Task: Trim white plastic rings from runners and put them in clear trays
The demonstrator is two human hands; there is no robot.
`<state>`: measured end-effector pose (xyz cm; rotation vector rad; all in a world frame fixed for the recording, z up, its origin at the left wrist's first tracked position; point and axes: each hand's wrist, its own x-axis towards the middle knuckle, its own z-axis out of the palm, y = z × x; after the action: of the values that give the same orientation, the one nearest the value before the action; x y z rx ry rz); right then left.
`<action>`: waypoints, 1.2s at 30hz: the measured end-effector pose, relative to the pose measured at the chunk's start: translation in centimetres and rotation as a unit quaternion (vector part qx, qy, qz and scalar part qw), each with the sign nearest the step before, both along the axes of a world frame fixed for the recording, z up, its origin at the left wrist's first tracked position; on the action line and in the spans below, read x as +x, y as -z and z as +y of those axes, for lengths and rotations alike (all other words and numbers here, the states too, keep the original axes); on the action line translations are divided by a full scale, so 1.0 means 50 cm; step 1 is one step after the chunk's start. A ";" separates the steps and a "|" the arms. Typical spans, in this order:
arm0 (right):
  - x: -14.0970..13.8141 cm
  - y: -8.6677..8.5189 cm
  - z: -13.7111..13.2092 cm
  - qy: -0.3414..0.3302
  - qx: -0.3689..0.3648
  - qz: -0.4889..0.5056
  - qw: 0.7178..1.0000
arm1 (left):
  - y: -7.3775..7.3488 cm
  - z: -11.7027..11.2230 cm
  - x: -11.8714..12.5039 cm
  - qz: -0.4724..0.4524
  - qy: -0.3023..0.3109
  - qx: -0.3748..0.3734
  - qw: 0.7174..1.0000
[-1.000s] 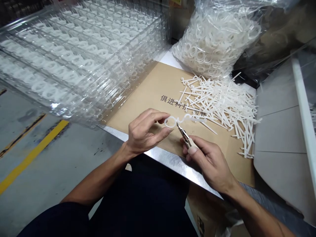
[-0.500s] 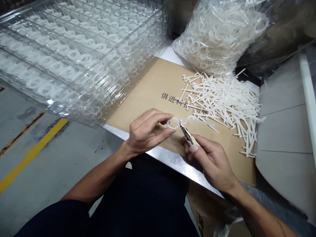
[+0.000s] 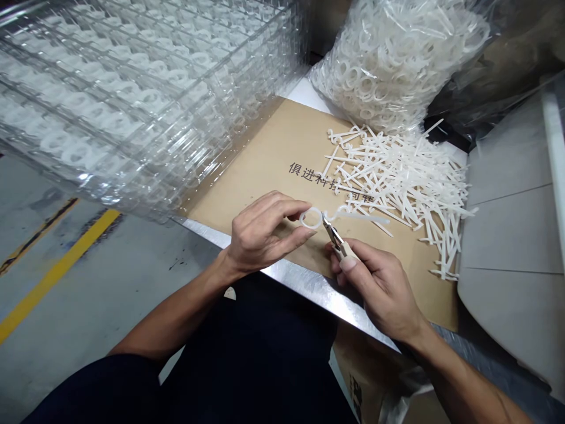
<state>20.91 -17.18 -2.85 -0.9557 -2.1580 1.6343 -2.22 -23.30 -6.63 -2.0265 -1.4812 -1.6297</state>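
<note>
Between the thumb and fingertips of my left hand (image 3: pixel 269 232) is a translucent white plastic ring (image 3: pixel 301 219), pinched at its left side. A wavy plastic stem (image 3: pixel 364 218) extends to the right from beside the ring. My right hand (image 3: pixel 375 282) is wrapped round a pair of small side cutters (image 3: pixel 342 248) with pale handles. The cutters' jaws (image 3: pixel 325 220) sit at the ring's right edge, where the stem begins. Whether stem and ring are still joined there I cannot tell.
A heap of loose white plastic stems (image 3: pixel 397 176) lies on the cardboard sheet (image 3: pixel 256 159). Behind it stands a clear bag of plastic rings (image 3: pixel 375 76). Stacked clear trays (image 3: pixel 145 106) filled with rings rise at the left. A grey panel (image 3: pixel 512 229) borders the right side.
The view has shifted very slightly. Both hands, the ring and the cutters hold nearly the same position.
</note>
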 end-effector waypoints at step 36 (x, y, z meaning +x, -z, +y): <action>-0.006 0.014 0.006 0.061 -0.095 0.027 0.993 | 0.005 -0.002 -0.003 -0.029 -0.022 0.025 0.999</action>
<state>20.63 -16.88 -3.55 -1.0606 -1.8958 1.8069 -2.37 -23.38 -6.89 -1.9220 -1.4774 -1.7041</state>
